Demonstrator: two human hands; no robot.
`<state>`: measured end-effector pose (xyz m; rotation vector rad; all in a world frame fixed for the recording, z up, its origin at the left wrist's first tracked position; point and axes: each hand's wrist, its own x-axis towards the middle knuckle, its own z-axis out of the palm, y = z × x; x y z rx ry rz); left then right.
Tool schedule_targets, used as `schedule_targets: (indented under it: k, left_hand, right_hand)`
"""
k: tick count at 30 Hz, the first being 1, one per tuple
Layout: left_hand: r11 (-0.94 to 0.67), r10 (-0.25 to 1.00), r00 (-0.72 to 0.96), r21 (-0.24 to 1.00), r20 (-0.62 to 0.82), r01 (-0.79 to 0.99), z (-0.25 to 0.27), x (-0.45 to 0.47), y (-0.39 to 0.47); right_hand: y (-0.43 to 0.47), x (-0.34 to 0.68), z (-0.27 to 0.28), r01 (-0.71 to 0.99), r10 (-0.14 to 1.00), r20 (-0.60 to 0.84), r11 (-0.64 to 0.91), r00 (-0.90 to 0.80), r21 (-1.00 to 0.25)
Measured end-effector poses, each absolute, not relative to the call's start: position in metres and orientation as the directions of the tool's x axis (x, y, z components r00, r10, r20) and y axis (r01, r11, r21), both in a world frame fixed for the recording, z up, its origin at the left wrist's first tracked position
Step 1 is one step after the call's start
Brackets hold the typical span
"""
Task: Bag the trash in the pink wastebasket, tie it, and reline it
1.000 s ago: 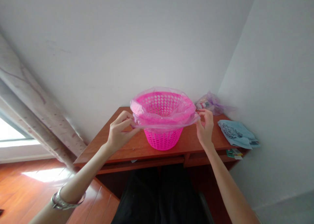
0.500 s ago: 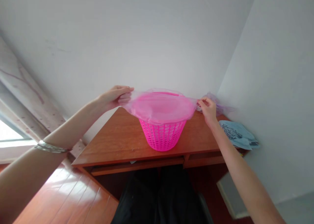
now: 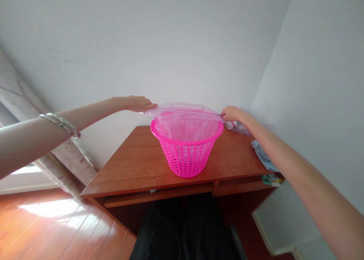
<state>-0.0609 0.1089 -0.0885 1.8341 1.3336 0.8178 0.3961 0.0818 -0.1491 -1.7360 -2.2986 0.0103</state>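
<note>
A bright pink plastic basket point(image 3: 189, 159) with lattice sides stands upright on the wooden desk point(image 3: 127, 165). Inside it hangs a thin, see-through pinkish plastic bag point(image 3: 184, 117), its mouth pulled taut sideways above the basket's back rim. My left hand point(image 3: 138, 103) is closed on the bag's left edge, left of the rim. At the opposite side my right hand point(image 3: 231, 113) pinches the bag's right edge, close to the rim. The front rim of the basket shows bare. Some of the left fingers are hidden behind the bag.
Behind my right hand lie a crumpled clear plastic bag point(image 3: 241, 128) and a small white-and-red item point(image 3: 231, 125). A light blue folded cloth point(image 3: 263, 155) sits at the desk's right end. Walls rise behind and right; a curtain point(image 3: 68, 159) hangs at left.
Both hands have moved the bag's front edge back, off the front rim and toward the basket's rear. My right forearm now covers part of the blue cloth.
</note>
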Motion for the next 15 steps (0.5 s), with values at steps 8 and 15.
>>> schedule_targets:
  k: [8,15]
  left_hand:
    - [-0.391,0.92,0.132,0.844,0.369,0.367,-0.092,-0.028,0.105]
    - [-0.609,0.711,0.208,0.441,0.672,0.659,-0.064,-0.052,0.082]
  right_hand:
    - [0.064,0.369,-0.146,0.972,0.916,0.334,0.175,-0.22,0.158]
    - [0.041,0.395,-0.122,0.993,0.719,0.687,0.117,-0.107,0.032]
